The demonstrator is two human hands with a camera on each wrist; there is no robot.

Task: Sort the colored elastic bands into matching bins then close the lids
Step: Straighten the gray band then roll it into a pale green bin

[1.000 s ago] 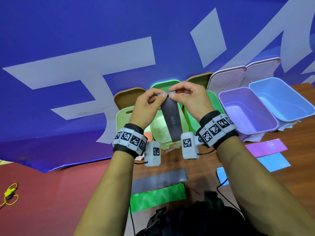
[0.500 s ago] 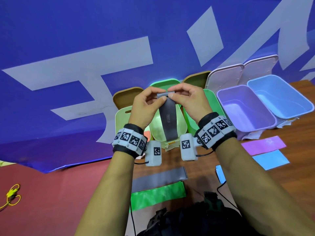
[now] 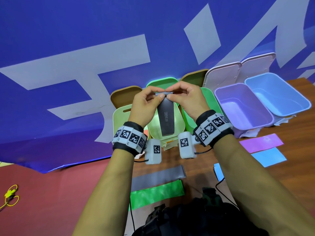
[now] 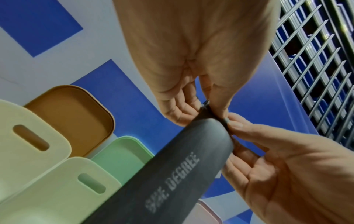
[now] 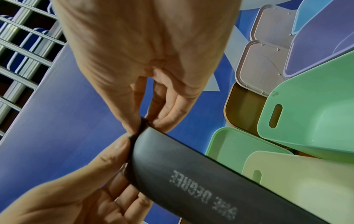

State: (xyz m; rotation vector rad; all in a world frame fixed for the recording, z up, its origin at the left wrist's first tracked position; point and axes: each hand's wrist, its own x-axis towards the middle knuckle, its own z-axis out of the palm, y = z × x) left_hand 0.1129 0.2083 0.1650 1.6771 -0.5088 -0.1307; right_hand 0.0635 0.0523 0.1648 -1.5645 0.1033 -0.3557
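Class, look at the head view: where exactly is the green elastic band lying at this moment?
The green band lies flat on the wooden table, near the bottom centre between the person's forearms, directly in front of the grey band.

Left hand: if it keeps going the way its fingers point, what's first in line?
Probably the right hand: the left hand already meets its fingertips on the dark band. Depth unclear.

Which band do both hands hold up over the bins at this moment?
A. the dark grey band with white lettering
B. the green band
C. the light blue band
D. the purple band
A: the left hand and right hand pinch the top edge of the dark grey band; the others lie on the table.
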